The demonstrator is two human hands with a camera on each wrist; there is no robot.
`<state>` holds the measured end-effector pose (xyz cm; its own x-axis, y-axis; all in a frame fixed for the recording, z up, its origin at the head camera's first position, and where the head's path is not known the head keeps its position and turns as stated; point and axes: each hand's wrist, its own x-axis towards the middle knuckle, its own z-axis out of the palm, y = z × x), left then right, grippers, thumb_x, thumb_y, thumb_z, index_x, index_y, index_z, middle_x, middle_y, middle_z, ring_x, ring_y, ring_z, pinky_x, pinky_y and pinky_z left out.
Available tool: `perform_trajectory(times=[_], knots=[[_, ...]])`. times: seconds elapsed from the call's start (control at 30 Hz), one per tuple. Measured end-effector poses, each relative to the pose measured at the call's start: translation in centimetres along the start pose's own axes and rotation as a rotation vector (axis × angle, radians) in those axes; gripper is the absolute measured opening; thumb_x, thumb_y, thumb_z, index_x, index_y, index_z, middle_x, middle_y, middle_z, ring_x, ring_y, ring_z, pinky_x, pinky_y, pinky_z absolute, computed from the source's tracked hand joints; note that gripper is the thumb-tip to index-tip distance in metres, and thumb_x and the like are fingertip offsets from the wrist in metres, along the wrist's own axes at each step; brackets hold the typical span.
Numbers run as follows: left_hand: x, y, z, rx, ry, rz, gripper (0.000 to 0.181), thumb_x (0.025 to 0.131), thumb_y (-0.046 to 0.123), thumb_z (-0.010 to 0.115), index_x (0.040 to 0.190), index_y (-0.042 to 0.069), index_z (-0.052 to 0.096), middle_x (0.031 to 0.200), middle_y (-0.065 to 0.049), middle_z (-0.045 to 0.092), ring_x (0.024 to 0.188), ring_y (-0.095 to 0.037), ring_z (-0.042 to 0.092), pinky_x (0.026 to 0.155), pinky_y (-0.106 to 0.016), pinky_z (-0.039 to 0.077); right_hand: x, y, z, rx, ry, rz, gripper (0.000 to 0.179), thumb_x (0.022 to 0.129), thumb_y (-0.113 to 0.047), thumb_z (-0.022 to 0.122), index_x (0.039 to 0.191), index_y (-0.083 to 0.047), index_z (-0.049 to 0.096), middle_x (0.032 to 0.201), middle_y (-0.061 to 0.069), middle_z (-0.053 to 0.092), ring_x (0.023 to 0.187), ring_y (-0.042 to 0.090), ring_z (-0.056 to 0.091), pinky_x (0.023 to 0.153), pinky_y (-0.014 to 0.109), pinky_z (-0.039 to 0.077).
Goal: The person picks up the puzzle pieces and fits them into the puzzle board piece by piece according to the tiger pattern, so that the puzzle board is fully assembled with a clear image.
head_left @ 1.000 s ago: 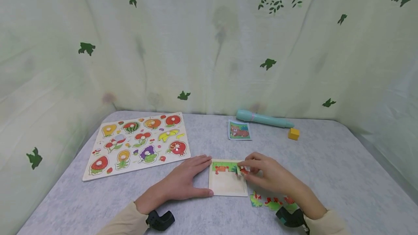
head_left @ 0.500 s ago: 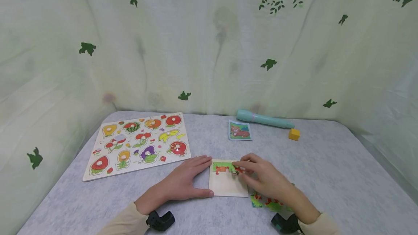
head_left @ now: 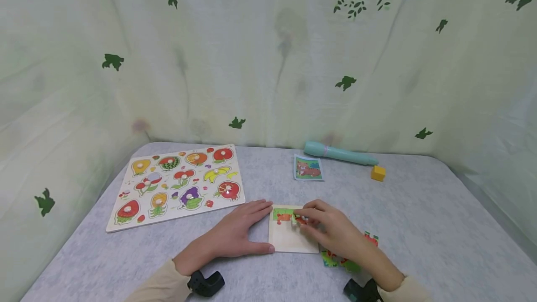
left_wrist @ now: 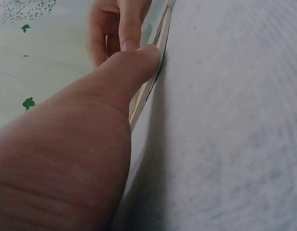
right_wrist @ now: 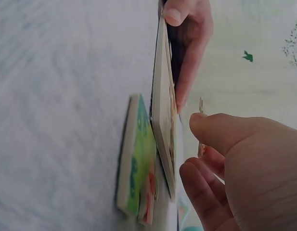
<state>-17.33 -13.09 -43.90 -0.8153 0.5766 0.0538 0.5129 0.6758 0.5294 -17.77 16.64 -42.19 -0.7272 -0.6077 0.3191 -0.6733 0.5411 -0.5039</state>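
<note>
We judge the animal jigsaw to be at an early stage: a printed green and orange-red section (head_left: 283, 215) sits along the far edge of the square tray (head_left: 289, 240), while most of the tray's visible floor is bare, smooth, pale board. Our left hand (head_left: 237, 229) is spread, fingertips at the tray's far left corner and thumb at its near left corner. Our right hand (head_left: 335, 227) pinches a small puzzle piece (head_left: 299, 220) between thumb and fingers over the tray's far right part; its exact tilt we cannot settle, though the right wrist view shows it thin and edge-on, apart from the tray. What is left, as far as we see, is that piece and the loose pieces (head_left: 329, 258) just beside the tray's near right corner, partly hidden by our forearm; they have glossy green and red faces and pale, wood-like sides. Beyond lie a bear picture card (head_left: 308, 168), a tapering, smooth turquoise pen-shaped toy (head_left: 341, 154) and a yellow block (head_left: 378, 173). The flat fruit peg board (head_left: 172, 211) lies to our left on the mottled grey-blue surface (head_left: 264, 178).
</note>
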Motion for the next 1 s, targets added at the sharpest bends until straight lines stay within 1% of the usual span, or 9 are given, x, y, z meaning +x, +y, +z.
perform_trajectory(times=[0.13,0.27,0.43,0.63,0.73,0.87,0.93,1.0], knots=[[0.0,0.0,0.0,0.0,-0.001,0.003,0.096,0.084,0.073,0.069,0.157,0.016,0.045,0.164,0.003,0.04,0.154,-0.023,0.032,0.123,-0.054,0.031,0.3,-0.3,0.2,0.014,-0.001,-0.005,0.035,0.095,-0.015,0.076,0.129,-0.019,0.072,0.12,-0.004,0.065,0.088,0.001,0.064,0.077,0.023,0.059],[-0.1,0.0,-0.1,-0.001,0.0,-0.001,0.096,0.084,0.073,0.069,0.158,0.016,0.045,0.164,0.003,0.04,0.154,-0.024,0.032,0.123,-0.054,0.03,0.6,-0.7,0.4,0.019,-0.01,0.001,0.033,0.095,-0.015,0.076,0.127,-0.021,0.073,0.122,-0.005,0.065,0.088,0.0,0.062,0.076,0.022,0.059],[-0.1,0.0,-0.1,-0.005,-0.008,-0.009,0.096,0.084,0.074,0.068,0.158,0.017,0.044,0.165,0.004,0.039,0.154,-0.023,0.031,0.123,-0.054,0.03,0.8,-1.0,0.8,0.03,-0.016,0.014,0.033,0.095,-0.014,0.076,0.127,-0.02,0.073,0.122,-0.005,0.065,0.088,0.0,0.062,0.075,0.022,0.058],[-0.1,0.0,-0.1,-0.011,0.001,0.004,0.095,0.084,0.073,0.069,0.157,0.016,0.045,0.164,0.003,0.04,0.154,-0.023,0.032,0.123,-0.054,0.03,0.7,-1.1,1.9,0.059,0.013,0.017,0.033,0.095,-0.015,0.076,0.127,-0.02,0.072,0.119,-0.007,0.064,0.088,0.0,0.062,0.074,0.021,0.057],[-0.1,0.0,0.0,-0.014,0.0,0.002,0.095,0.084,0.073,0.069,0.157,0.016,0.045,0.164,0.004,0.04,0.154,-0.023,0.032,0.123,-0.054,0.03,0.6,-1.2,2.5,0.085,0.014,0.01,0.033,0.097,-0.017,0.074,0.129,-0.02,0.071,0.12,-0.007,0.065,0.089,0.0,0.063,0.076,0.021,0.058],[-0.1,0.0,0.0,-0.013,-0.004,-0.005,0.096,0.084,0.073,0.069,0.157,0.017,0.045,0.164,0.004,0.04,0.154,-0.023,0.032,0.123,-0.054,0.03,0.5,-1.2,3.2,0.091,0.023,0.009,0.034,0.097,-0.018,0.074,0.131,-0.02,0.07,0.119,-0.007,0.066,0.09,0.0,0.063,0.078,0.021,0.059],[-0.1,0.0,0.0,-0.01,-0.006,-0.004,0.096,0.084,0.073,0.069,0.158,0.016,0.045,0.164,0.004,0.039,0.154,-0.023,0.031,0.123,-0.054,0.03,0.4,-1.2,3.4,0.084,0.039,0.009,0.033,0.096,-0.018,0.075,0.13,-0.02,0.071,0.118,-0.008,0.067,0.09,0.0,0.063,0.079,0.021,0.059],[-0.1,0.1,-0.1,-0.008,-0.004,-0.002,0.096,0.084,0.073,0.069,0.157,0.016,0.045,0.164,0.004,0.04,0.154,-0.023,0.031,0.124,-0.053,0.03,0.4,-1.2,3.6,0.061,0.056,0.0,0.029,0.096,-0.019,0.075,0.125,-0.021,0.072,0.116,-0.01,0.067,0.09,0.0,0.061,0.078,0.02,0.058]])
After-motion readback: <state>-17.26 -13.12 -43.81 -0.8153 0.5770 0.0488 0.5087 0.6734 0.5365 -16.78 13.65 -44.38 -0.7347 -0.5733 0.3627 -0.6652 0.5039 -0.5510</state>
